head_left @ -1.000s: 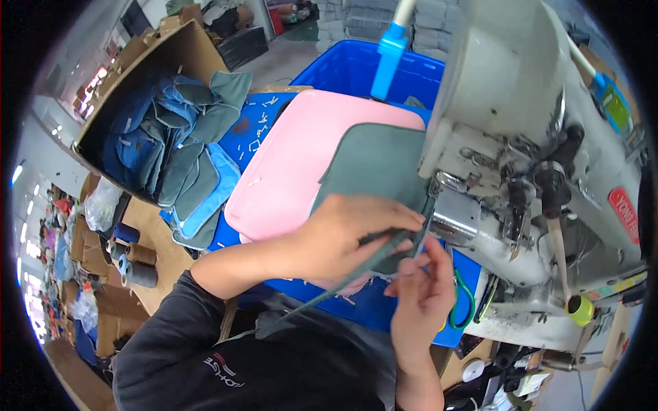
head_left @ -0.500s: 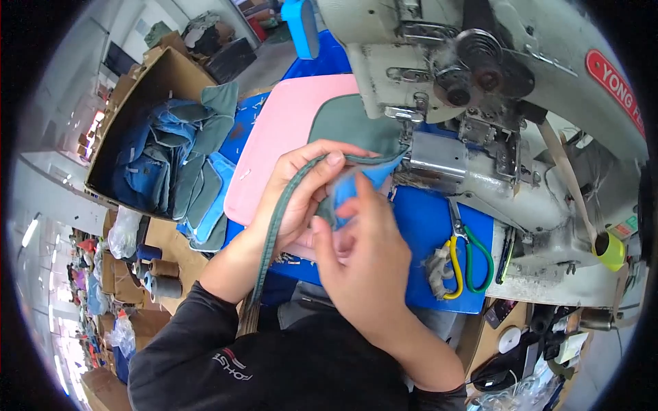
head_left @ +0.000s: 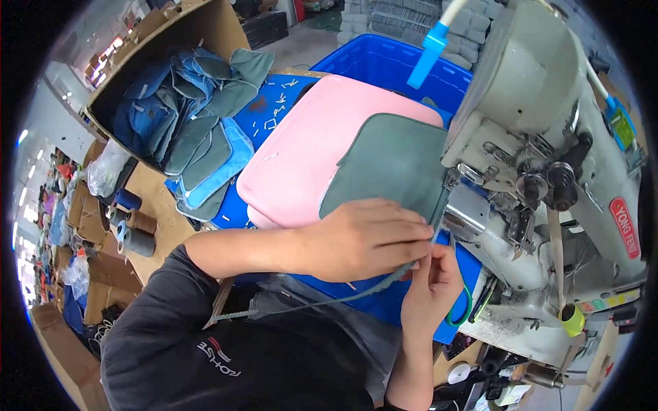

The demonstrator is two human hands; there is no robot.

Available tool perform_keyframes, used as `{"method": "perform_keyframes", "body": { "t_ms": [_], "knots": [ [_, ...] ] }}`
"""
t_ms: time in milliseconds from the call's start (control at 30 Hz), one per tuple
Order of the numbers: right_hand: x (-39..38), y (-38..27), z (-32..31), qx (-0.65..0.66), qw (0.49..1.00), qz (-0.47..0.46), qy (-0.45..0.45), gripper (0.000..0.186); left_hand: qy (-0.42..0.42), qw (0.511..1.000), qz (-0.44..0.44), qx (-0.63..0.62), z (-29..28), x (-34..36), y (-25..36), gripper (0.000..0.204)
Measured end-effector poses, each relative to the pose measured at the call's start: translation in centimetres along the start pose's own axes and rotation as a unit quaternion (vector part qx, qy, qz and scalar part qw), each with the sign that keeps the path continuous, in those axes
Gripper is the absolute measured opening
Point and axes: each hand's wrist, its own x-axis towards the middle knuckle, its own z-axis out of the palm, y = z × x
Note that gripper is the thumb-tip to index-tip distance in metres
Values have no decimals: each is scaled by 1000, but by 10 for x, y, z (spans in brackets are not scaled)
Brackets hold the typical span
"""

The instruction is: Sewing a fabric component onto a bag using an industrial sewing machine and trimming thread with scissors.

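Note:
A flat grey-green fabric piece lies over a pink rounded board, its right edge at the sewing machine's metal work arm. My left hand is closed on the near right edge of the fabric, fingers together and pointing toward the machine. Beside its fingertips, my right hand pinches the narrow green binding strip at the fabric's edge. From there the strip sags across my lap to the left. My fingers partly hide where strip and fabric meet.
A cardboard box holding blue and grey-green fabric pieces stands at the left, near several thread spools. Behind the board is a blue crate. Green-handled scissors lie partly hidden by my right hand. A yellow-green cup hangs at the right.
My view has shifted. The fabric, folded with its blue side showing before, now lies flat. My left hand has moved right onto its edge; my right hand has moved right and lower, beside the machine.

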Motion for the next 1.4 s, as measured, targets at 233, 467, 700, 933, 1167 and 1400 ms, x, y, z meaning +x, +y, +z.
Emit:
{"method": "perform_keyframes", "body": {
  "t_ms": [233, 467, 700, 933, 1167, 1400],
  "knots": [
    [-7, 5, 1, 31, 999, 18, 12, 8, -9, 998, 47, 51, 2, 1, 3, 31],
    [7, 14, -1, 30, 999, 10, 28, 7, -49, 997, 40, 33, 2, 13, -5, 29],
    [31, 9, 1, 29, 999, 2, 15, 6, -84, 996, 6, 15, 1, 25, -21, 28],
    [37, 2, 0, 32, 999, 0, 7, 9, -47, 999, -7, -3, 5, 26, -28, 29],
    [41, 2, 3, 12, 999, 29, 36, 6, -32, 998, -25, -41, 5, 28, -33, 32],
    [43, 0, 15, -56, 997, 56, 2, 12, 7, 966, -169, -193, -8, 29, -36, 22]
  ]
}}
